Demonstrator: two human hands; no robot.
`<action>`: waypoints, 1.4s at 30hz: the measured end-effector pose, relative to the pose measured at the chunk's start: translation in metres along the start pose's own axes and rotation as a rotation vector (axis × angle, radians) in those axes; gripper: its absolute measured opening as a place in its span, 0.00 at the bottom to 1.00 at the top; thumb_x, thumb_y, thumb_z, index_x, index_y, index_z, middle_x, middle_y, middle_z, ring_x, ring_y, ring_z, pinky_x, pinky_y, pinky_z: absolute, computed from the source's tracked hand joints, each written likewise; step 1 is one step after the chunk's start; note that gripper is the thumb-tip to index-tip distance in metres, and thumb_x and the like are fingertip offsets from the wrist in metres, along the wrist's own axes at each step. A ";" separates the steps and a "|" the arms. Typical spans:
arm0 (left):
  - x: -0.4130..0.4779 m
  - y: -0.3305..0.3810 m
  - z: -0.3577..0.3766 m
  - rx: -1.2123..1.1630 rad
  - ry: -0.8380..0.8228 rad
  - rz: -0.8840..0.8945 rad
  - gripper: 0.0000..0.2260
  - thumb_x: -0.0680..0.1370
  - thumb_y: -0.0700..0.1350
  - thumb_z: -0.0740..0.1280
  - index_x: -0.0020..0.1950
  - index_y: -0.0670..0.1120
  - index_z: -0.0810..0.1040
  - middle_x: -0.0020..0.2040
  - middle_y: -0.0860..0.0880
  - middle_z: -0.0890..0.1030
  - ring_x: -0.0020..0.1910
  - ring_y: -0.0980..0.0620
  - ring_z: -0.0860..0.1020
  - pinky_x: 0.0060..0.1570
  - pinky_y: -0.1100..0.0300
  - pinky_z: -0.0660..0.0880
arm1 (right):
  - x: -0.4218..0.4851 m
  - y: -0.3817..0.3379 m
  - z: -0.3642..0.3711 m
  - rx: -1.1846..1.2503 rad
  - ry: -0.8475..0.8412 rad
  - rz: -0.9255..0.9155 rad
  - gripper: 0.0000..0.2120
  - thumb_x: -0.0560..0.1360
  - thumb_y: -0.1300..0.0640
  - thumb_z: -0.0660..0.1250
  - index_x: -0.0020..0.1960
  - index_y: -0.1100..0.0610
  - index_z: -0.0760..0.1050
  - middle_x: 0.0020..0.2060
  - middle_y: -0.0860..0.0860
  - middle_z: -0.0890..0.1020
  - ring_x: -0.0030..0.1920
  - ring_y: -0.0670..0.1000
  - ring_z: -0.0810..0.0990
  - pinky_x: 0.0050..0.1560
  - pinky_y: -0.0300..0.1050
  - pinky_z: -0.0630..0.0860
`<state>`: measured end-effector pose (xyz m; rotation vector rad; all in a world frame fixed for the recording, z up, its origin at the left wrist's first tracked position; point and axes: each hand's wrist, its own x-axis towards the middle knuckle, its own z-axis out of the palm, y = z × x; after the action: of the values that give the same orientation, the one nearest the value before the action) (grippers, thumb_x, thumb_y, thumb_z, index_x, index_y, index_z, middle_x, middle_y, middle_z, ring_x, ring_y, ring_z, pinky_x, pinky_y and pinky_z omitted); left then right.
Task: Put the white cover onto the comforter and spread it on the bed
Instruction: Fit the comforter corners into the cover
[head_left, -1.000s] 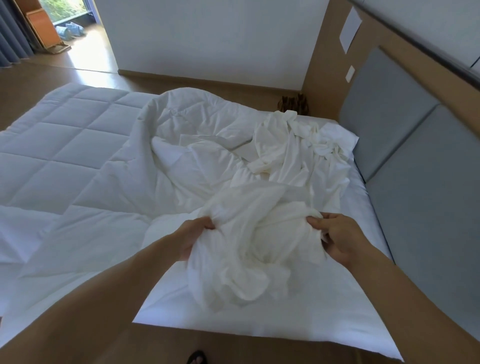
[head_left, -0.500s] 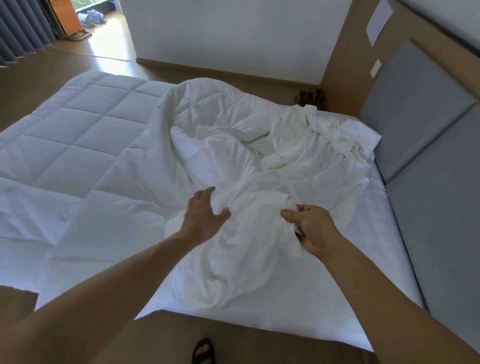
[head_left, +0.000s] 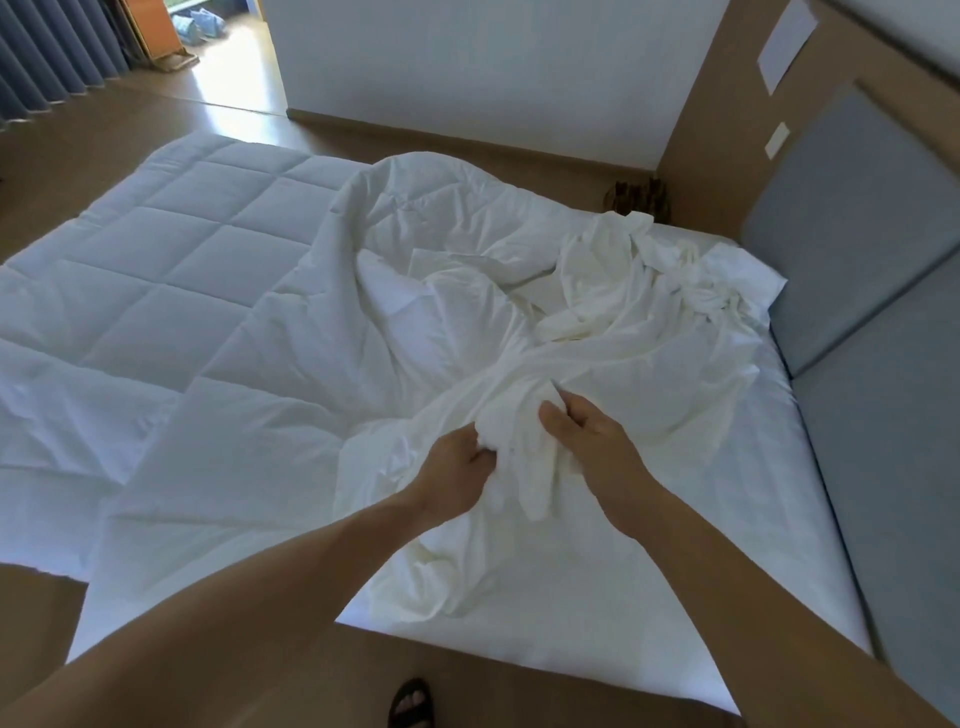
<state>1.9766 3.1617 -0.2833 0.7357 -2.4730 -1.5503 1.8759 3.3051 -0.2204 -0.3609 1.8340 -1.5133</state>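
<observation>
The white cover (head_left: 639, 332) lies crumpled across the right half of the bed (head_left: 649, 613), bunched toward the headboard. A quilted white comforter (head_left: 171, 291) spreads over the left half, its edge folded up in the middle. My left hand (head_left: 457, 467) grips a gathered fold of the cover near the bed's front. Close beside it, my right hand (head_left: 582, 441) grips the same bunch of cloth from the right. Both hands are almost touching, with the fabric pulled up between them.
A grey padded headboard (head_left: 872, 312) runs along the right. Behind the bed are a white wall (head_left: 488, 62) and wooden floor (head_left: 156, 119). A sandalled foot (head_left: 410, 704) stands at the bed's near edge. Grey curtains (head_left: 52, 52) hang far left.
My left hand, open over the cover half a second ago, has closed on the fabric. Both hands have come closer together, gathering the cover into a tighter bunch.
</observation>
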 end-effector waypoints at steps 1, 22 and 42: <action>0.001 0.000 -0.004 -0.036 -0.007 -0.035 0.10 0.78 0.36 0.60 0.45 0.44 0.80 0.43 0.53 0.82 0.45 0.54 0.80 0.43 0.70 0.74 | 0.001 -0.002 0.000 0.063 -0.036 0.010 0.21 0.76 0.43 0.67 0.66 0.51 0.78 0.60 0.47 0.83 0.62 0.46 0.80 0.64 0.45 0.73; -0.004 0.007 -0.029 0.090 -0.371 -0.031 0.10 0.78 0.36 0.61 0.47 0.45 0.81 0.47 0.51 0.82 0.49 0.50 0.80 0.48 0.63 0.77 | 0.059 -0.068 0.034 -0.587 0.176 -0.122 0.09 0.78 0.51 0.69 0.50 0.56 0.81 0.40 0.45 0.81 0.48 0.50 0.80 0.53 0.44 0.76; 0.024 0.032 -0.036 -0.622 0.253 -0.438 0.10 0.75 0.30 0.60 0.46 0.39 0.79 0.40 0.41 0.78 0.41 0.44 0.77 0.43 0.52 0.77 | 0.093 -0.048 0.001 -0.727 -0.434 -0.431 0.21 0.74 0.64 0.72 0.66 0.61 0.74 0.57 0.54 0.81 0.57 0.52 0.80 0.50 0.34 0.73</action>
<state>1.9580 3.1323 -0.2422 1.2890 -1.5708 -2.0546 1.8011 3.2333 -0.2079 -1.3844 1.9493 -0.8464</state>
